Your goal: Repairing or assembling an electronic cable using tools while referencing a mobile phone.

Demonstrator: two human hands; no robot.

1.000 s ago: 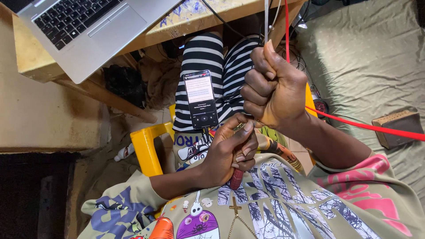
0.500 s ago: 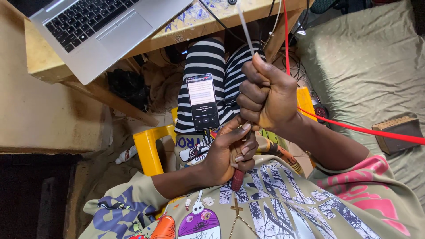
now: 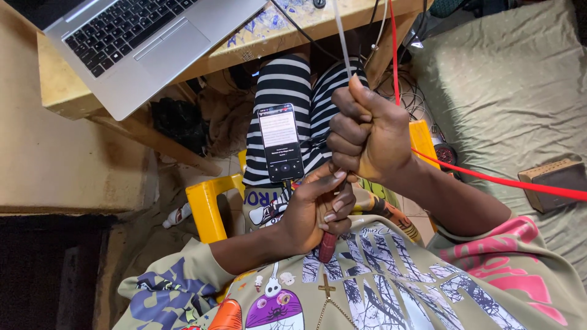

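My right hand (image 3: 370,135) is a closed fist around a thin white cable (image 3: 340,36) that runs up past the table edge. Just below it, my left hand (image 3: 318,208) grips a dark red-handled tool (image 3: 327,246), whose tip is hidden between the two hands. A black phone (image 3: 280,142) with a lit screen lies on my striped lap (image 3: 292,85), just left of my right fist. A red cable (image 3: 501,181) passes behind my right wrist and off to the right.
A silver laptop (image 3: 143,43) sits on the wooden table (image 3: 58,91) at the top left. I sit on a yellow plastic chair (image 3: 206,205). A bed with a patterned olive sheet (image 3: 507,91) lies to the right, a small brown box (image 3: 557,179) on it. Tangled cables (image 3: 422,91) hang under the table.
The view has shifted slightly, with the laptop and table sliding rightward in frame. My right fist stays around the white cable; my left hand keeps its hold on the tool.
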